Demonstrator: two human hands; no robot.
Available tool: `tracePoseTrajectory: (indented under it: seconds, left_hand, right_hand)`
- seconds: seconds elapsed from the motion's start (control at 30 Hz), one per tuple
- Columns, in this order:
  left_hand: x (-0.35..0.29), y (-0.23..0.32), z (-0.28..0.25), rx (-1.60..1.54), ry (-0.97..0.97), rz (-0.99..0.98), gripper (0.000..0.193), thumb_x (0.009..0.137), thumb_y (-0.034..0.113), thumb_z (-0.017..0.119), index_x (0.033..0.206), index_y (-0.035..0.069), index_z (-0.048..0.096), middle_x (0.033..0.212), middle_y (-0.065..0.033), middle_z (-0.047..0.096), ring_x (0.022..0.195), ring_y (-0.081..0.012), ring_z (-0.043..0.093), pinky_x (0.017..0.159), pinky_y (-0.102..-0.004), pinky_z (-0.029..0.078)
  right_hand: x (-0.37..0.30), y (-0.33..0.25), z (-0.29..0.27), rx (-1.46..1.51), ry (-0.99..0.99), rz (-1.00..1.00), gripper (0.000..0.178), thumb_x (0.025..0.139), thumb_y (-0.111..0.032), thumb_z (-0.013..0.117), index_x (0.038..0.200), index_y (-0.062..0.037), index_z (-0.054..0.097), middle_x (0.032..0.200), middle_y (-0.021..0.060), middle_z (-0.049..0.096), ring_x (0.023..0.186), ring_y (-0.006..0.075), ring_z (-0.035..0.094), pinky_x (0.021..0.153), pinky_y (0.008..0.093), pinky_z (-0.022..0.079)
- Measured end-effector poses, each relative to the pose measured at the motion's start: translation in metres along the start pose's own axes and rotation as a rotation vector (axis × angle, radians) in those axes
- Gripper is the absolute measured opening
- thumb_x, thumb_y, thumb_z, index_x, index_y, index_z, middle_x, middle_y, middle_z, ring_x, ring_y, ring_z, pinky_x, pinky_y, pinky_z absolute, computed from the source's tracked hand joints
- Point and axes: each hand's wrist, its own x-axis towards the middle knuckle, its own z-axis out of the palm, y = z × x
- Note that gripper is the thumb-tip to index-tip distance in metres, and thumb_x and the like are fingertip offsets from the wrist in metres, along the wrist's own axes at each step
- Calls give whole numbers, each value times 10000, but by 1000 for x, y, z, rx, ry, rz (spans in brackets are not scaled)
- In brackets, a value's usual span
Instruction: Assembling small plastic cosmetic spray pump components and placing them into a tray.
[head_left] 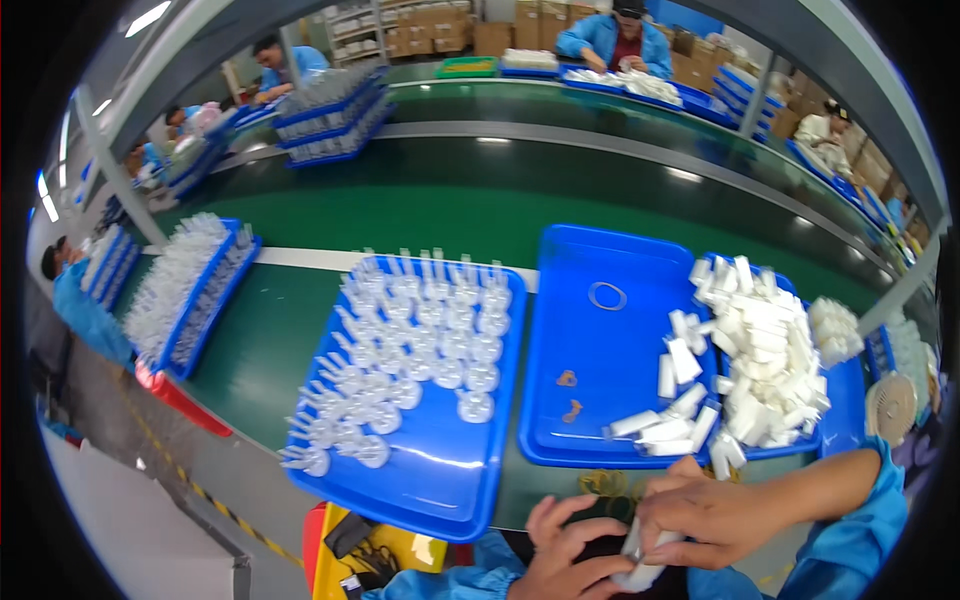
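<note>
Close to my body, below the table's front edge, my right hand (pixel 710 515) grips a small white block-shaped piece (pixel 642 572) between thumb and fingers. My left hand (pixel 570 555) meets the same piece from the left; its lower fingers press on the piece's lower end while the upper fingers are curved and loose. The fingers partly hide the piece. Just beyond my hands lie yellowish rubber bands (pixel 603 484). A blue tray (pixel 620 350) past them has loose white pieces (pixel 680 425) on its right side. More white pieces (pixel 765 350) are heaped in the tray beside it.
Left of centre, a blue tray (pixel 430 490) carries rows of clear, stemmed plastic parts (pixel 425 325). Stacked trays (pixel 335 115) stand beyond the green conveyor (pixel 450 200). A yellow bin (pixel 410 545) sits below the table edge. Co-workers (pixel 625 45) sit across the line.
</note>
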Motion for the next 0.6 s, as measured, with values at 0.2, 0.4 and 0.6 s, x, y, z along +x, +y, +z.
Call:
tracePoseTrajectory:
  seconds: [0.2, 0.4, 0.6]
  left_hand:
    - [11, -5, -7, -185, 56, -175, 158, 720, 117, 700, 828, 78, 592, 1020, -132, 598, 1146, -410, 437, 988, -517, 267]
    - [7, -5, -2, -197, 120, -234, 205, 692, 42, 721, 849, 54, 589, 973, -129, 601, 1125, -381, 454, 974, -504, 297]
    - [13, 1, -12, -121, 107, -213, 169, 660, 28, 729, 802, 49, 640, 884, -102, 615, 1029, -354, 505, 957, -488, 316]
  right_hand:
    - [8, 25, -20, 77, 223, 121, 391, 835, -224, 620, 1117, -45, 416, 1043, 108, 512, 915, 258, 516, 776, 349, 417]
    - [32, 72, -40, -712, 63, 228, 226, 778, -132, 602, 963, -19, 538, 921, 133, 572, 842, 307, 610, 679, 404, 500]
    - [58, 88, -38, -815, 49, 286, 174, 765, -74, 577, 923, -3, 568, 891, 145, 568, 802, 313, 613, 661, 400, 507]
